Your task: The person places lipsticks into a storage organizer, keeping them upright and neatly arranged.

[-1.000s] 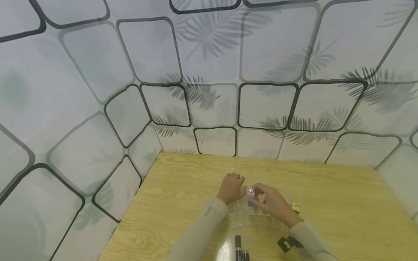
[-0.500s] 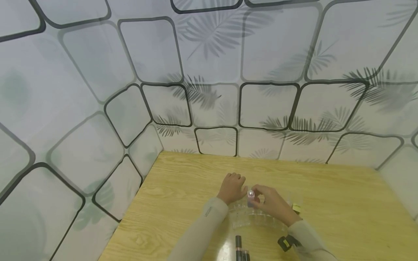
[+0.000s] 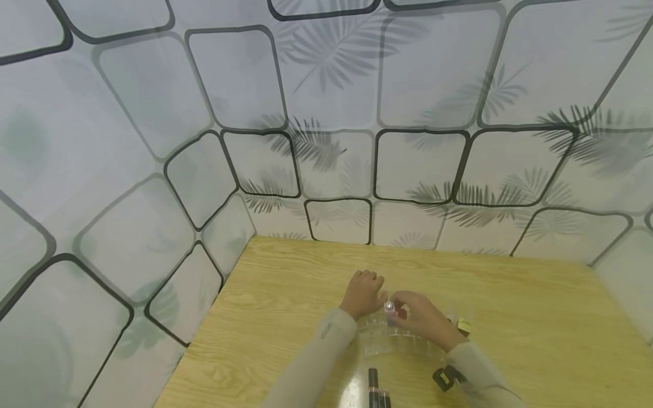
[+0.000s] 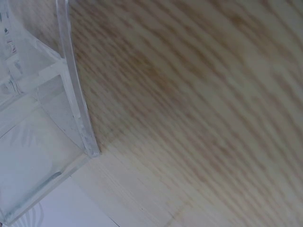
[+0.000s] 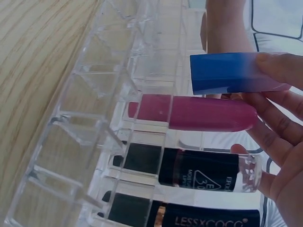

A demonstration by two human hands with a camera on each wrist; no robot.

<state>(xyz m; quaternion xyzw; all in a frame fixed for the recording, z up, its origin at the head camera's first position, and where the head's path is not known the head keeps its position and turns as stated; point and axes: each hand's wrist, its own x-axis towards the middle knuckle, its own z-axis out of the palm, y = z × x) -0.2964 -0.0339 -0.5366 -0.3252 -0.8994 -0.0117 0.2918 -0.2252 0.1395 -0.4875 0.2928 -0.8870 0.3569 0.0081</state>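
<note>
My right hand (image 3: 422,320) pinches a blue-to-pink lipstick tube (image 5: 222,73) between thumb and fingers. The tube is above a clear stepped lipstick organizer (image 3: 378,343), near its back row. In the right wrist view, a magenta tube (image 5: 213,113), a black tube with a clear end (image 5: 203,168) and a black LESSXCOCO tube (image 5: 208,216) stand in neighbouring slots. My left hand (image 3: 363,293) lies at the organizer's left end, thumb towards it, fingers loosely bent. Whether it touches the organizer is unclear. The left wrist view shows only the organizer's clear edge (image 4: 78,104) and wood.
Black tubes (image 3: 374,385) lie on the wooden table (image 3: 291,283) near the front. A dark piece with a yellow mark (image 3: 442,379) is by my right sleeve. A yellow-topped item (image 3: 463,326) sits at the organizer's right. A patterned wall (image 3: 336,170) stands behind the table.
My right hand has shifted slightly left and down with the lipstick tube, bringing it lower. A reddish tube behind it shows more now. The left hand has stayed in place.
</note>
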